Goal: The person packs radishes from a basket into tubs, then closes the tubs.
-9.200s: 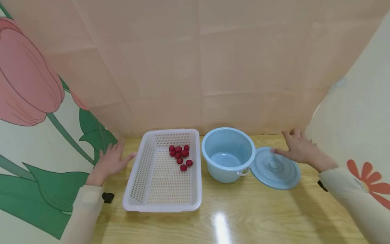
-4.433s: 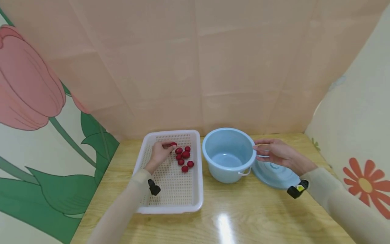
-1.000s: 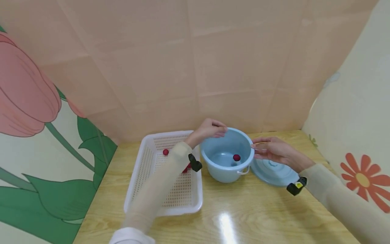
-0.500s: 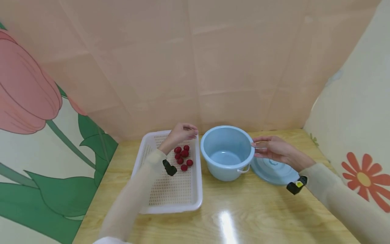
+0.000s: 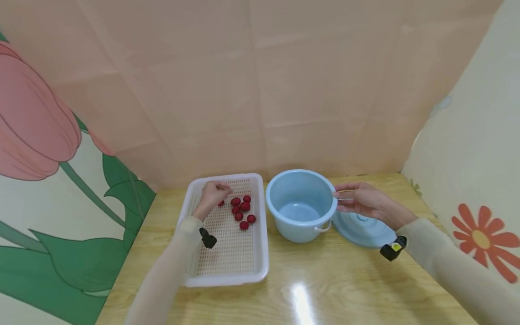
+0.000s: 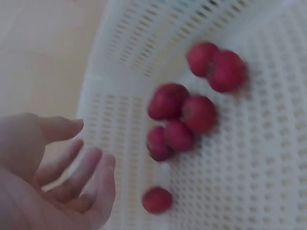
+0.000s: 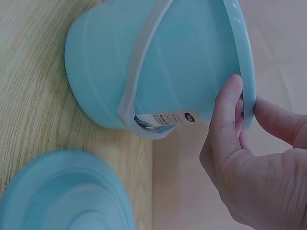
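Note:
My left hand (image 5: 212, 197) hovers over the far left part of the white perforated basket (image 5: 225, 280), fingers loosely bent and holding nothing. Several small, round, dark-red fruits (image 5: 244, 206) lie on the basket floor, most grouped to the right of the hand. One more red fruit (image 5: 221, 203) shows just under the fingers. My right hand (image 5: 365, 203) pinches the right rim of the light blue bucket (image 5: 298, 232), thumb on one side and fingers on the other, clearest in the right wrist view. The bucket stands upright; its near inside wall is hidden.
A round blue lid (image 5: 355, 230) lies on the wooden table (image 5: 325, 280) right of the bucket, partly under my right hand. The bucket's pale handle (image 5: 323, 229) hangs down in front. A beige cloth backdrop (image 5: 260, 113) closes off the table's far edge.
My left hand has returned leftward from the bucket to the basket. A red fruit visible inside the bucket a second ago is now out of sight. My right hand has kept the rim.

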{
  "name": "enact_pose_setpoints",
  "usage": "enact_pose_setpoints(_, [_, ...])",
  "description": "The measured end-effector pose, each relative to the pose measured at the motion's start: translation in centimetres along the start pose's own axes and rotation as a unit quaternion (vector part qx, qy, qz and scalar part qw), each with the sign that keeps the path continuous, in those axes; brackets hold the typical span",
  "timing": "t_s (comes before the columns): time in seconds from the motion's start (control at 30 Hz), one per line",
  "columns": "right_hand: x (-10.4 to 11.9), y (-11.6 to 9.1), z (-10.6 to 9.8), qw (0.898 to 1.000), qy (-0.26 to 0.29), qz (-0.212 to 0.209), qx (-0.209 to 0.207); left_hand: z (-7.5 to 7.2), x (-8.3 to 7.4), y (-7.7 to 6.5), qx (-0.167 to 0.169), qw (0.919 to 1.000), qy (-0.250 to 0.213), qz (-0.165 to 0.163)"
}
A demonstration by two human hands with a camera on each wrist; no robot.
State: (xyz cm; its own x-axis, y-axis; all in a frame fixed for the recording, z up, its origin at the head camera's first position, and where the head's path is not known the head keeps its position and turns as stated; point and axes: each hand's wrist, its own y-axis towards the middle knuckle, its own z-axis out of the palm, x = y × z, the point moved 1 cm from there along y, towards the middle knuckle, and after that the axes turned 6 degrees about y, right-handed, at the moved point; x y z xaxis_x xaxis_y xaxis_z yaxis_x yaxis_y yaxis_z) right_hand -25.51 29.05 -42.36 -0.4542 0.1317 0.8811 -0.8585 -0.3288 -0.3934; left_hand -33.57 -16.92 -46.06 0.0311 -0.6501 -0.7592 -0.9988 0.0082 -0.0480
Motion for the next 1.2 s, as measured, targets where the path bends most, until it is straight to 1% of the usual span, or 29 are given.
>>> enact_pose_setpoints(0.1, [-0.1,0.0,-0.1,1.000,-0.004,-0.004,0.005,0.1,1.4,0.0,-0.042,0.9977,0.050,-0.020])
enact_pose_setpoints(0.13, [-0.1,0.0,-0.1,1.000,-0.005,-0.006,0.008,0.2,1.8,-0.1,-0.048,0.9968,0.059,-0.024])
enact_pose_setpoints(0.2, [-0.1,0.0,-0.2,1.000,-0.007,-0.008,0.012,0.4,2.5,-0.2,-0.051,0.9960,0.067,-0.031])
enact_pose_setpoints(0.33, [-0.1,0.1,-0.3,1.000,-0.020,-0.007,0.011,1.0,3.8,-0.6,-0.044,0.9955,0.077,-0.034])
enact_pose_setpoints(0.43, [0.0,0.1,-0.2,0.999,-0.033,-0.002,0.006,1.3,4.5,-0.9,-0.056,0.9937,0.091,-0.034])
enact_pose_setpoints(0.53, [0.1,0.1,-0.1,0.999,-0.038,0.002,0.006,1.9,5.1,-0.7,-0.068,0.9913,0.105,-0.039])
enact_pose_setpoints(0.67, [0.3,0.0,0.1,0.999,-0.040,0.007,0.000,2.7,5.9,-0.5,-0.073,0.9882,0.127,-0.045])
enact_pose_setpoints(0.77, [0.5,-0.1,0.2,0.999,-0.047,0.009,-0.002,3.2,6.2,-0.3,-0.081,0.9870,0.130,-0.046])
enact_pose_setpoints(0.87, [0.6,-0.2,0.4,0.999,-0.051,0.014,-0.010,3.4,6.5,-0.2,-0.091,0.9874,0.121,-0.046])
enact_pose_setpoints(1.0, [0.6,-0.3,0.4,0.998,-0.049,0.024,-0.018,3.6,6.5,-0.1,-0.085,0.9893,0.107,-0.052])
enact_pose_setpoints(1.2, [0.5,-0.3,0.2,0.999,-0.027,0.030,-0.005,3.6,6.4,0.0,-0.070,0.9909,0.094,-0.066])
